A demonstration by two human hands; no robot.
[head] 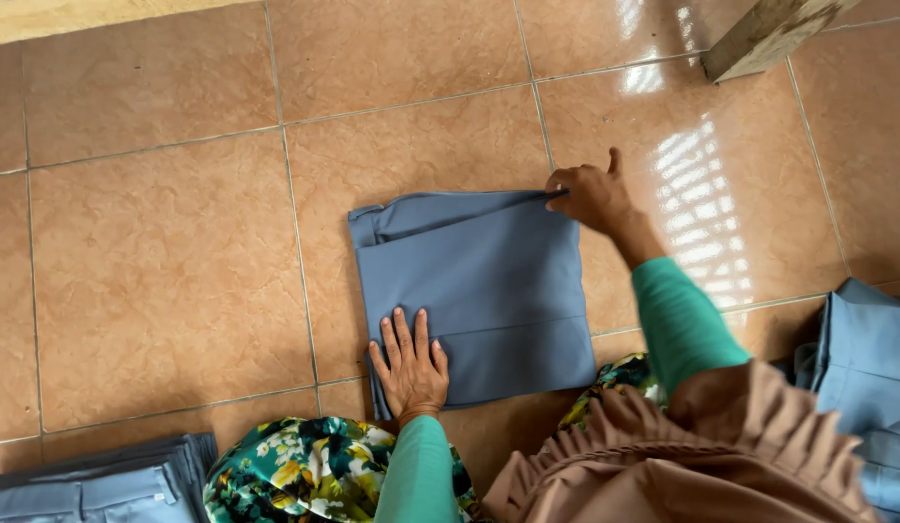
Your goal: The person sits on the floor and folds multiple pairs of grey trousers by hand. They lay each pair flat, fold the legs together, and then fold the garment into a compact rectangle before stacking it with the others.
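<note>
One folded blue-grey garment (pixel 479 291) lies flat on the tiled floor (pixel 159 271) in the middle of the frame, roughly square, with a doubled band along its top edge and a seam line running across its lower third. Two hands work on it. The left hand (pixel 409 363) rests at the garment's lower left corner, palm down, its fingers (pixel 403 334) spread open and flat on the cloth, gripping nothing. The right hand (pixel 587 197) sits at the garment's upper right corner, its fingers curled shut and pinching the top edge of the fabric there, thumb sticking upward. Both forearms wear green sleeves (pixel 677 320). Two more heaps of similar blue-grey clothing show: one stack of folded pieces (pixel 91 484) in the lower left corner of the frame, several layers visible at its edge though their exact count cannot be told, and one looser pile (pixel 871 387) at the right edge, apart from the garment in the middle. A floral cloth (pixel 295 470) in green, yellow and white lies along the bottom of the frame, showing in two patches, one below the left hand and one just beside the garment's lower right corner. A brown pleated fabric (pixel 682 455) fills the lower right. One pale wooden block (pixel 764 34) stands at the upper right of the frame, near a bright patch of reflected light on the tiles. No packages, labels or signs are visible.
</note>
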